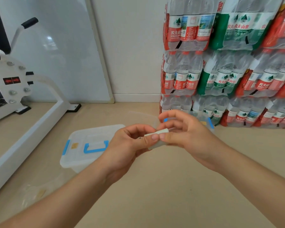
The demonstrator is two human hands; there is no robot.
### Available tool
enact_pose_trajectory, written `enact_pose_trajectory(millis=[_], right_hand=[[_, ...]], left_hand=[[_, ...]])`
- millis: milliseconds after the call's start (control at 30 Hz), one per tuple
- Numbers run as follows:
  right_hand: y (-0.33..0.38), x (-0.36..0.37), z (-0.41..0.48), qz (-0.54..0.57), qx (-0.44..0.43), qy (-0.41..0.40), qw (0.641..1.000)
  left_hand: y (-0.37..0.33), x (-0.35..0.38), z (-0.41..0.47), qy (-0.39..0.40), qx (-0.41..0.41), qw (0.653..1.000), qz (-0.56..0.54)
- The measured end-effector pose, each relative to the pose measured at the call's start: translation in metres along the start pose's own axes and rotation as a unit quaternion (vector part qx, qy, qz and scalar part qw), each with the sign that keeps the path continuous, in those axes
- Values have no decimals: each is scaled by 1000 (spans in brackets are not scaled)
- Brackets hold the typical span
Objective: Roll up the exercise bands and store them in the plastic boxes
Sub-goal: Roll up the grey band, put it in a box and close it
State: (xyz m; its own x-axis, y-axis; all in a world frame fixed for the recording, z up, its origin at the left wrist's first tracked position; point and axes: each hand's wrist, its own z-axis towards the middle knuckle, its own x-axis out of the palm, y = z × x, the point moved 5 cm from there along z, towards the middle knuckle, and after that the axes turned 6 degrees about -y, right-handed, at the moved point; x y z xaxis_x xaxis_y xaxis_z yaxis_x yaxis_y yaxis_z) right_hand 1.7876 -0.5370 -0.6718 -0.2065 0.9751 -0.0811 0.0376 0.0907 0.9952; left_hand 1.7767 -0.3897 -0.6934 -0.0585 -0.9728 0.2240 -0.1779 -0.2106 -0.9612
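Frame centre: my left hand [130, 142] and right hand [184, 132] pinch the pale band [156, 137]; seems soft, light, springy — grip roll edges.

Bare tan floor [171, 186] lies open below and to the right. A closed clear plastic box with blue latches [82, 148] sits to the left, a white exercise-machine frame [31, 129] beyond it; stacked shrink-wrapped water-bottle packs [229, 71] wall off the far right.

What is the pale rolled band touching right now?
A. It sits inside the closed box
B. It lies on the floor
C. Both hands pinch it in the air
C: the left hand and right hand pinch the rolled band between them, above the floor.
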Motion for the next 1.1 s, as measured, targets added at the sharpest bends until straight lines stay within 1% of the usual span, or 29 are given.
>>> enact_pose_trajectory(millis=[67, 100, 167, 267, 333, 400, 500, 600, 700, 767, 800, 833, 867, 933, 967, 1000, 1033, 1100], right_hand=[[-8, 2, -1, 34, 66, 20, 997], [-12, 3, -2, 45, 85, 31, 995], [-15, 6, -2, 59, 81, 36, 994], [-16, 8, 0, 64, 51, 8, 997], [-17, 8, 1, 24, 32, -8, 999], [-17, 7, 3, -60, 3, -10, 998], [-16, 4, 6, -185, -34, -16, 982], [-21, -3, 12, -231, -48, -27, 971], [-35, -11, 20, -267, -52, -36, 962], [-46, -19, 27, -311, -55, -46, 948], [-52, -25, 31, -323, -50, -55, 943], [-57, -32, 34, -324, -41, -67, 943], [-63, -40, 37, -317, -32, -83, 944], [-74, -55, 45, -291, -16, -112, 950], [-80, -60, 48, -272, -11, -123, 954], [-85, -63, 50, -254, -9, -131, 958], [-90, -65, 52, -239, -8, -138, 961], [-99, -65, 53, -209, -1, -144, 967]], left_hand=[[4, -3, 1, -23, 4, 1000, -15], [6, -4, 1, -31, 8, 999, -20], [9, -5, 1, -35, 13, 999, -29], [10, -6, 2, -43, 14, 999, -20], [13, -8, 3, -50, 14, 999, 1], [16, -10, 4, -53, 19, 998, 25], [22, -7, 7, -49, 29, 997, 55], [30, -1, 12, -49, 41, 994, 89], [45, 1, 25, -35, 20, 994, 103], [57, 0, 38, -21, 12, 985, 173], [63, -4, 46, -16, 14, 971, 236], [69, -8, 55, -11, 23, 949, 315], [74, -13, 66, 2, 31, 916, 401], [86, -21, 91, 54, 49, 826, 559], [94, -25, 104, 84, 52, 778, 621], [102, -29, 118, 105, 50, 735, 668], [111, -33, 133, 119, 41, 701, 702], [128, -39, 163, 124, 25, 649, 750]])
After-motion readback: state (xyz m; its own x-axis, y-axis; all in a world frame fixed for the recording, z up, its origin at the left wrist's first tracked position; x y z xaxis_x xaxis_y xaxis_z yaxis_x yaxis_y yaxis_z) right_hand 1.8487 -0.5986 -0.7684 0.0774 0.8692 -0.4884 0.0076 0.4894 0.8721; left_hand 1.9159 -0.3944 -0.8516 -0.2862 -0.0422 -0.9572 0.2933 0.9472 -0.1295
